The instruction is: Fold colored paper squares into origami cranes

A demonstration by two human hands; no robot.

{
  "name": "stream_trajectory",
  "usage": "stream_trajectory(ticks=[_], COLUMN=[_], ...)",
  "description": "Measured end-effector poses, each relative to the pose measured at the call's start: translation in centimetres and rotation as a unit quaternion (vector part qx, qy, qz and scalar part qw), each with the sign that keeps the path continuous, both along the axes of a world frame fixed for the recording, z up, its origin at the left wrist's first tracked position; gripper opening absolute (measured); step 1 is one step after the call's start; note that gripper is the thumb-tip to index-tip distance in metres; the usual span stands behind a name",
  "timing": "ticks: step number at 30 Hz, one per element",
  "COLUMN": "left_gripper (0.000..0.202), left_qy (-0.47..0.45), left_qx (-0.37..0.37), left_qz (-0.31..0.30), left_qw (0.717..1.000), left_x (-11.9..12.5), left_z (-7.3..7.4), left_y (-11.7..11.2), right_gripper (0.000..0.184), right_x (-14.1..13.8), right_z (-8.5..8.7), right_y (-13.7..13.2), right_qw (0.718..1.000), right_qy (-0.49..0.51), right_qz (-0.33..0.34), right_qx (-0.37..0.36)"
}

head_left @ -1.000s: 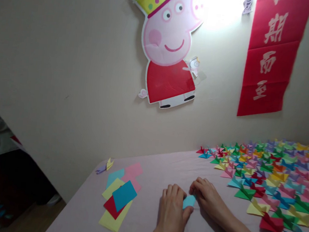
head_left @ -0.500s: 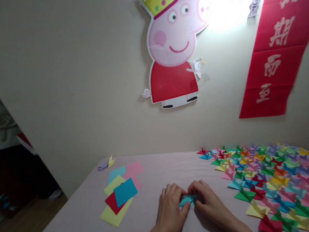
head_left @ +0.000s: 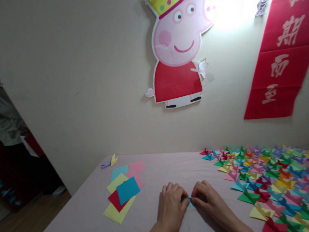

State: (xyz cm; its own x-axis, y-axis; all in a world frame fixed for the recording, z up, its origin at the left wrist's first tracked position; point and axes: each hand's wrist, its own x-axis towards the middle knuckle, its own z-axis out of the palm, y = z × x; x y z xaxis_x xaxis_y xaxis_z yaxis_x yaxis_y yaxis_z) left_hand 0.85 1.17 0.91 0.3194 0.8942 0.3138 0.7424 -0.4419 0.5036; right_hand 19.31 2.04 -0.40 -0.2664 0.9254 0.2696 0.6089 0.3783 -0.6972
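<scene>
Between my hands, just above the pink-covered table (head_left: 150, 217), is a small piece of light blue folded paper (head_left: 190, 202), mostly hidden by fingers. My left hand (head_left: 171, 209) pinches its left side between thumb and curled fingers. From the right, my right hand (head_left: 208, 199) closes thumb and fingertips on its other end. To the left lie loose coloured paper sheets, with a blue sheet (head_left: 128, 190) on top of a red sheet (head_left: 120, 201) and yellow ones. Rows of folded paper cranes (head_left: 262, 211) in many colours spread to the right of my right forearm.
At the table's far left corner rest a yellow and a purple folded piece (head_left: 114, 159). A cartoon pig cutout (head_left: 178, 60) and a red banner (head_left: 280, 69) hang on the wall (head_left: 100, 52) behind. A person in a grey top (head_left: 1, 116) stands at the far left.
The view has shifted slightly left, so everything sits a little further right. Less of the blue paper shows between my fingers, and my right hand's fingers are pinched closer on it.
</scene>
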Motion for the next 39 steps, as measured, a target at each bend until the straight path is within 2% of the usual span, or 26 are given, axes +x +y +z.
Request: stream_trajectory(ticks=[8, 12, 14, 18, 23, 28, 31, 36, 39], left_gripper=[0.017, 0.015, 0.014, 0.012, 0.012, 0.006, 0.004, 0.005, 0.003], left_qy=[-0.034, -0.067, -0.101, -0.157, -0.208, -0.275, -0.276, -0.266, -0.264], left_qx=[-0.003, -0.001, -0.005, 0.011, 0.008, -0.045, -0.062, -0.089, -0.098], left_qz=[0.009, 0.04, 0.061, 0.064, 0.074, 0.083, 0.081, 0.07, 0.065], left_qw=[0.999, 0.997, 0.993, 0.986, 0.975, 0.957, 0.956, 0.957, 0.957], left_x=[0.2, -0.2, -0.4, -0.3, -0.1, -0.2, -0.2, -0.1, -0.1], left_z=[0.3, 0.8, 0.9, 0.4, -0.5, -1.0, -1.3, -1.5, -1.4], left_y=[0.3, 0.6, 0.8, 1.0, 1.3, 1.7, 1.7, 1.9, 2.1], right_gripper=[0.019, 0.022, 0.027, 0.035, 0.028, 0.027, 0.029, 0.029, 0.03], right_x=[0.2, 1.0, 0.8, -1.7, -4.1, -4.4, -4.5, -4.5, -4.5], right_z=[0.4, 0.3, 0.1, 0.2, 0.8, 0.5, 0.4, 0.7, 0.6], right_y=[0.1, 0.7, 0.9, 0.8, 1.2, 1.5, 1.4, 1.1, 1.1], right_qw=[0.998, 0.989, 0.982, 0.978, 0.968, 0.962, 0.958, 0.961, 0.953], right_qy=[0.047, 0.091, 0.119, 0.179, 0.237, 0.255, 0.262, 0.253, 0.29], right_qz=[-0.02, -0.117, -0.144, -0.078, -0.075, -0.1, -0.119, -0.108, -0.093], right_qx=[-0.025, 0.005, -0.004, -0.075, -0.04, -0.008, -0.013, 0.016, -0.006])
